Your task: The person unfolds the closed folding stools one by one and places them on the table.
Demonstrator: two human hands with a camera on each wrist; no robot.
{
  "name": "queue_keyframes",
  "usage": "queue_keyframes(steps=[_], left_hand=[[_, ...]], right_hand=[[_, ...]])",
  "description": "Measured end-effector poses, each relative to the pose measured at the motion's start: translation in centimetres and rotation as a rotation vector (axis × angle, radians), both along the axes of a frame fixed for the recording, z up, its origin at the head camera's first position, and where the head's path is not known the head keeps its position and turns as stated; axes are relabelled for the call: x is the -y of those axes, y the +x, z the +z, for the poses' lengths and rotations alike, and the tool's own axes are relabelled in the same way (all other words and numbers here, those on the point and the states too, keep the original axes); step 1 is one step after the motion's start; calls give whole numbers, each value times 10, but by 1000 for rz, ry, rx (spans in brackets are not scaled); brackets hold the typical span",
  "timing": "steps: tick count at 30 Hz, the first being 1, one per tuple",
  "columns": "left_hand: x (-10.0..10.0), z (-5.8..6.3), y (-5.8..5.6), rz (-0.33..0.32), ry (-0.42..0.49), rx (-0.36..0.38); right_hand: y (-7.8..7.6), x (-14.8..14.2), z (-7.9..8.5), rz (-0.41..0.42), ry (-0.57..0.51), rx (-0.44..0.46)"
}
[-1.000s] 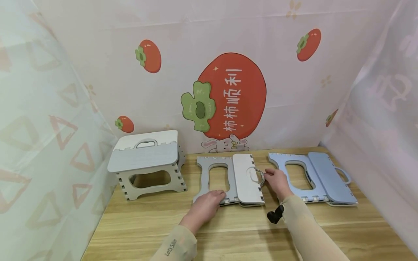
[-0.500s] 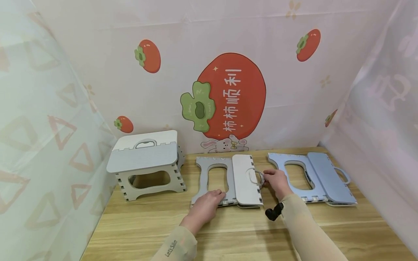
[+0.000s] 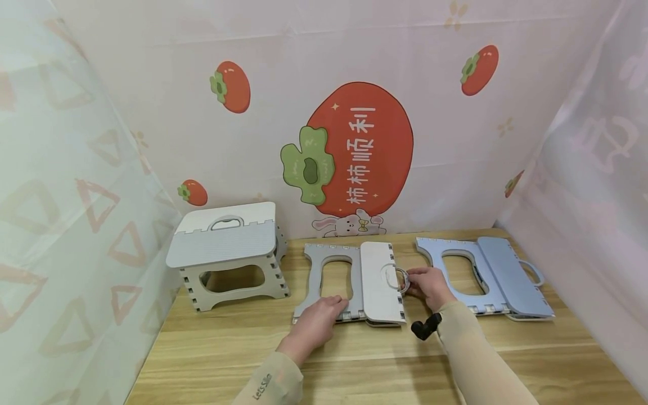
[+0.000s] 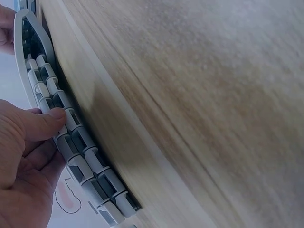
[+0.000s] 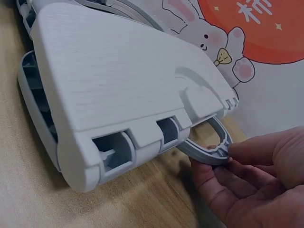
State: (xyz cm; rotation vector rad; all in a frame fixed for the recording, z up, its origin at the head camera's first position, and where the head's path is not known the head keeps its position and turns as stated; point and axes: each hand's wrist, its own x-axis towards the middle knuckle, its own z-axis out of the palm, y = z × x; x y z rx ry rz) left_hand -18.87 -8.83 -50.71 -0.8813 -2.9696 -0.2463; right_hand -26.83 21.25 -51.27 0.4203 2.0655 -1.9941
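Note:
A folded white-and-grey folding stool (image 3: 382, 287) lies flat on the table, between my two hands. Its near edge, a row of grey hinge knuckles (image 4: 78, 142), is gripped by my left hand (image 3: 320, 320), thumb on one face and fingers curled behind. My right hand (image 3: 427, 286) pinches the stool's loop handle (image 5: 209, 149) between thumb and fingers. The fingertips of the left hand (image 4: 28, 147) sit partly out of sight behind the edge in the left wrist view.
An unfolded white-and-grey stool (image 3: 223, 247) stands upright at the back left. Just right of my right hand, a folded blue stool (image 3: 511, 275) lies on the wooden table (image 3: 354, 365). A printed fabric backdrop (image 3: 435, 191) rises behind, with fabric sides left and right.
The middle stool has slid slightly toward me, its near edge turning a little to the left. Both hands keep their hold, the right one following the handle slightly. The other stools stay put.

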Motion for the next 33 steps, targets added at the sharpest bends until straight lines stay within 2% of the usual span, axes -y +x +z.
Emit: queue_keyframes(steps=[9, 18, 33], left_hand=[[2, 1, 2, 11, 16, 31], [3, 2, 2, 15, 15, 43], [6, 3, 3, 2, 23, 12]], right_hand=[[2, -5, 3, 84, -45, 16], [0, -8, 3, 100, -76, 33], [0, -9, 3, 130, -72, 18]])
